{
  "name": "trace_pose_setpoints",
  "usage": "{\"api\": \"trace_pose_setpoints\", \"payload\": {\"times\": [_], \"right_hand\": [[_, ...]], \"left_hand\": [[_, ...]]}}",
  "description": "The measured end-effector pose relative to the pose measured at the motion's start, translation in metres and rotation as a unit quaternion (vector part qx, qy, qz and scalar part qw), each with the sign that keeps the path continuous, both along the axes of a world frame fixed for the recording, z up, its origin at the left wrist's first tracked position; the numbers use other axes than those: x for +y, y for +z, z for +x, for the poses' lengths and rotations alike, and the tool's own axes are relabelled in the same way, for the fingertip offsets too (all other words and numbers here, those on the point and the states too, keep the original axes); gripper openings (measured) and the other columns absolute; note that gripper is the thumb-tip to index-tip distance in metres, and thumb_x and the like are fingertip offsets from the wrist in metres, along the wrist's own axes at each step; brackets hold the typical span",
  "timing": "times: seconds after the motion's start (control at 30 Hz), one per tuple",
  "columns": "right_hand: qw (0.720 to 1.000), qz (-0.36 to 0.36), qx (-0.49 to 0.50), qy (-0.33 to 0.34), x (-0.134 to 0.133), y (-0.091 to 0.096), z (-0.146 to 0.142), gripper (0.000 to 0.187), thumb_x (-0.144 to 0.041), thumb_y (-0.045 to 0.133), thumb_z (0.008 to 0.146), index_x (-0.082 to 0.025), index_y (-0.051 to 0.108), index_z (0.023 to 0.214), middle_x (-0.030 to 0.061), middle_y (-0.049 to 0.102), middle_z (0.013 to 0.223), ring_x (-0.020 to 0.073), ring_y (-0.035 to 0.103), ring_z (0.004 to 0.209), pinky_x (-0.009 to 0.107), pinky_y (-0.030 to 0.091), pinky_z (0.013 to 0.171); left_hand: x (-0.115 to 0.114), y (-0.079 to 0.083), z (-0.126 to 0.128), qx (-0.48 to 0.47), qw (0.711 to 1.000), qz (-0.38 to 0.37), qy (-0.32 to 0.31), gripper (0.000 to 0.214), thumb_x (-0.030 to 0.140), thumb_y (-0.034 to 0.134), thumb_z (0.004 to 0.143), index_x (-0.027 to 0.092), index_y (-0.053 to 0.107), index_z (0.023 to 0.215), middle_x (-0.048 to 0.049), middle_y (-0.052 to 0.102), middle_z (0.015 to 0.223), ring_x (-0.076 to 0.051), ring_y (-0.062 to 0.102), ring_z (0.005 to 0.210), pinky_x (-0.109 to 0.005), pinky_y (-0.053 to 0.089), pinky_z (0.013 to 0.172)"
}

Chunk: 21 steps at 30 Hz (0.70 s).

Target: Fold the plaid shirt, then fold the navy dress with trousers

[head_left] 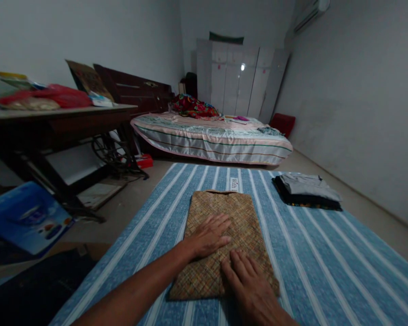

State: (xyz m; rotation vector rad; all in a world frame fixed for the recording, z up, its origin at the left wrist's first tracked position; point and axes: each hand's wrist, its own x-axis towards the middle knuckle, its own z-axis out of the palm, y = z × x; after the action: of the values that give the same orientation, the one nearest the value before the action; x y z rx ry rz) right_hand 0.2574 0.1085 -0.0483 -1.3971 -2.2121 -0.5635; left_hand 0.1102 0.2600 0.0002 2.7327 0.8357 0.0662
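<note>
Woven brown checked cloth point(224, 244), folded rectangular, lies mid-sheet on striped blue sheet point(326, 262); left hand point(209, 236) and right hand point(250, 283) press flat, fingers spread, side by side.

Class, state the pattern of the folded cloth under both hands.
The folded cloth has a fine tan-brown checked weave; head view shows it.

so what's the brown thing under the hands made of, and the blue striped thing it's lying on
Brown piece: likely woven cloth, matt, with a fine check, folded flat under the left hand and right hand. A plaited mat cannot be ruled out.
Blue striped sheet: seems woven fabric, matt, with white stripes and a sewn label at its far edge.
</note>
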Motion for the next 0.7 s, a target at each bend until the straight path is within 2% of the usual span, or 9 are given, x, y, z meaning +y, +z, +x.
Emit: {"api": "trace_pose_setpoints", "payload": {"times": [0.1,0.2,0.3,0.4,0.53,0.63,0.7], "right_hand": [[0.999,0.026,-0.021,-0.028,0.002,-0.004,-0.009,0.040,-0.016,0.039,0.086,-0.015,0.046,0.125,0.0162,0.059,0.119,0.0296,0.053,0.111,0.043,0.041,0.091],[0.998,0.034,-0.012,-0.059,0.006,-0.013,-0.011,0.038,-0.014,0.039,0.084,-0.013,0.047,0.122,0.0175,0.061,0.115,0.0307,0.055,0.108,0.045,0.041,0.089],[0.998,0.056,-0.011,-0.032,0.010,-0.018,-0.006,0.036,-0.014,0.038,0.084,-0.012,0.049,0.118,0.0155,0.064,0.109,0.0289,0.057,0.104,0.041,0.043,0.087],[0.999,0.036,-0.025,0.001,0.014,-0.009,0.002,0.035,-0.015,0.041,0.083,-0.012,0.049,0.117,0.0134,0.065,0.106,0.0263,0.059,0.098,0.037,0.046,0.082],[0.996,-0.064,-0.059,0.029,0.019,0.016,0.008,0.038,-0.012,0.052,0.077,-0.012,0.049,0.115,0.0107,0.066,0.104,0.0240,0.061,0.092,0.033,0.048,0.077],[0.988,-0.118,-0.084,0.047,0.020,0.027,0.011,0.040,-0.014,0.055,0.076,-0.013,0.049,0.116,0.0110,0.066,0.104,0.0231,0.062,0.088,0.031,0.049,0.073],[0.986,-0.126,-0.093,0.064,0.021,0.027,0.013,0.039,-0.016,0.056,0.077,-0.013,0.049,0.115,0.0114,0.066,0.103,0.0232,0.062,0.087,0.030,0.049,0.071]], "left_hand": [[0.000,0.000,0.016,-0.030,0.999,-0.007,-0.037,0.052,0.039,0.040,0.092,0.019,0.035,0.139,-0.0096,0.029,0.149,-0.023,0.021,0.138,-0.044,0.014,0.112],[0.003,-0.009,0.027,-0.036,0.997,-0.012,-0.074,0.047,0.036,0.040,0.091,0.018,0.041,0.135,-0.0107,0.035,0.146,-0.024,0.026,0.136,-0.046,0.015,0.111],[0.006,-0.020,0.027,-0.037,0.996,-0.009,-0.083,0.047,0.036,0.040,0.091,0.019,0.042,0.135,-0.0113,0.035,0.146,-0.025,0.028,0.135,-0.047,0.017,0.110],[0.006,-0.024,0.024,-0.034,0.996,-0.011,-0.085,0.048,0.038,0.040,0.092,0.018,0.041,0.135,-0.0119,0.034,0.146,-0.025,0.026,0.136,-0.048,0.015,0.110],[0.008,-0.010,0.028,-0.049,0.995,-0.023,-0.089,0.046,0.036,0.045,0.089,0.018,0.045,0.131,-0.0125,0.039,0.143,-0.025,0.031,0.134,-0.048,0.016,0.110],[0.012,0.004,0.038,-0.092,0.986,-0.031,-0.134,0.042,0.032,0.043,0.090,0.019,0.046,0.130,-0.0109,0.043,0.141,-0.023,0.035,0.132,-0.043,0.019,0.110],[0.014,0.006,0.046,-0.101,0.978,-0.047,-0.176,0.041,0.031,0.040,0.092,0.017,0.046,0.130,-0.0112,0.045,0.139,-0.021,0.036,0.131,-0.037,0.022,0.109]]}}
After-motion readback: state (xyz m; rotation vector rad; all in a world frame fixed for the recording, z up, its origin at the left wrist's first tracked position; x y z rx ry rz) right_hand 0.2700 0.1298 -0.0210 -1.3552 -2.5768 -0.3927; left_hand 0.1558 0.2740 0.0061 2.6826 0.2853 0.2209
